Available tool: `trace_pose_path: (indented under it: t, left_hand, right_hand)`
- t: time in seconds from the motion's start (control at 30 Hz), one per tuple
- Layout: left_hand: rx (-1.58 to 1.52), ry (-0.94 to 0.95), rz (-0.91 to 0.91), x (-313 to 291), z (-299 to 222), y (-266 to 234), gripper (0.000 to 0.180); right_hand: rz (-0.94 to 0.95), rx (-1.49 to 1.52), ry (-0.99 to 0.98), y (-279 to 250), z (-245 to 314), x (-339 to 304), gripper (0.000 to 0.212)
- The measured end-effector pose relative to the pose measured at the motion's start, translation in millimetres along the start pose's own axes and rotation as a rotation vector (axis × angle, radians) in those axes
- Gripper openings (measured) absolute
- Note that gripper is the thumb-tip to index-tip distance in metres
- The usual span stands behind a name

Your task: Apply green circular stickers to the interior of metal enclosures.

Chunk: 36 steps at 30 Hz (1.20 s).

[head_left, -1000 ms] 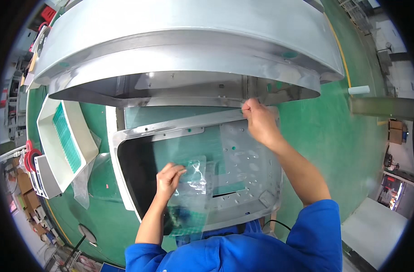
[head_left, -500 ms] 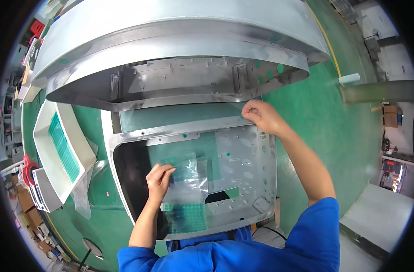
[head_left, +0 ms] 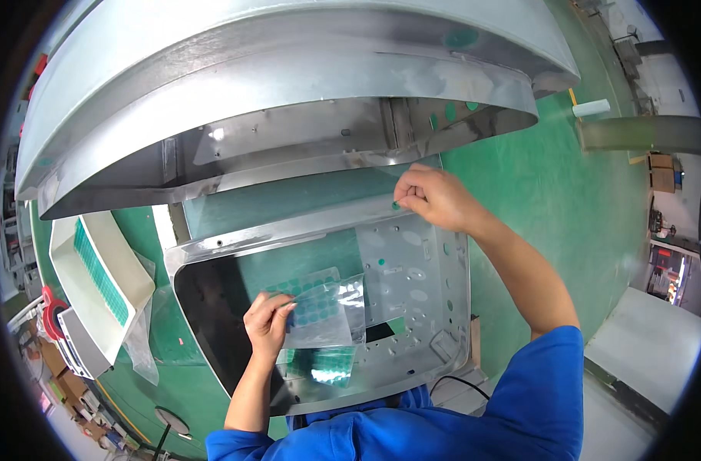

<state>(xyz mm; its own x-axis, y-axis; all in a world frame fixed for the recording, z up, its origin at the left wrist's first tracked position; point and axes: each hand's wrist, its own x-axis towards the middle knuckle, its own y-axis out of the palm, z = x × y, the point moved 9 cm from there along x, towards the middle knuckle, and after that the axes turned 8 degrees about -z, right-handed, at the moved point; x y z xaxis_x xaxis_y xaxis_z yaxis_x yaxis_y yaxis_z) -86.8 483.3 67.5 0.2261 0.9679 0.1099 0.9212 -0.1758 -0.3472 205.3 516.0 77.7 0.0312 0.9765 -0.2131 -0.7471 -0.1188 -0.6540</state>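
My left hand (head_left: pixel 266 326) pinches the edge of a clear plastic sheet (head_left: pixel 318 313) that carries rows of round green stickers. The sheet hangs over the open inside of a grey metal housing (head_left: pixel 304 227). At the housing's far rim, toward the right, my right hand (head_left: pixel 435 198) is closed in a pinch. A small round green sticker (head_left: pixel 396 205) shows at its fingertips against the rim; whether it is stuck down I cannot tell. Below the held sheet, a green gridded sheet (head_left: pixel 331 367) lies inside the housing, partly covered.
A large curved metal shell (head_left: pixel 289 115) stands just beyond the housing, with green dots inside its right end. On the left, a white bin (head_left: pixel 135 292) holds green gridded material beside crumpled clear plastic (head_left: pixel 142 349). Green floor (head_left: pixel 519 207) lies to the right.
My right hand has shifted slightly left along the rim, and a green sticker now shows at its fingertips. The held sheet has tilted, showing its round stickers more clearly. The whole view has shifted.
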Motion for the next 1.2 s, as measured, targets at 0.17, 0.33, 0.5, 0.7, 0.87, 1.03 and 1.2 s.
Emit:
trace_pose_path:
  t: [0.17, 0.33, 0.5, 0.7, 0.87, 1.03, 1.2]
  left_hand:
    - [-0.002, -0.042, 0.005, -2.9, 2.8, 1.6, 0.007]
    - [-0.01, -0.026, 0.006, -4.0, 1.3, 3.1, 0.008]
    - [0.003, -0.003, 0.026, -3.6, -0.4, 5.3, 0.008]
    - [0.015, -0.033, 0.048, -3.1, -3.7, 9.2, 0.007]
    - [-0.026, 0.045, 0.014, 2.1, -22.3, 0.7, 0.007]
    - [-0.028, 0.146, 0.026, 0.8, -45.8, -24.1, 0.015]
    - [-0.104, 0.28, 0.071, -1.3, -70.9, -40.1, 0.026]
  right_hand:
    - [-0.032, -0.026, -0.05, -2.3, 2.3, -0.7, 0.005]
    - [-0.045, -0.044, -0.037, -2.7, 0.5, 0.0, 0.005]
    - [-0.063, -0.03, -0.054, -6.2, 7.7, 1.2, 0.006]
    - [-0.048, 0.02, 0.1, -6.2, -5.0, -1.1, 0.016]
    - [0.026, -0.116, 0.036, 1.1, -15.7, 12.5, 0.023]
    - [0.035, -0.113, 0.187, 0.9, 4.6, 18.8, 0.02]
    - [0.157, 0.282, -0.41, 55.9, 154.9, -31.0, 0.02]
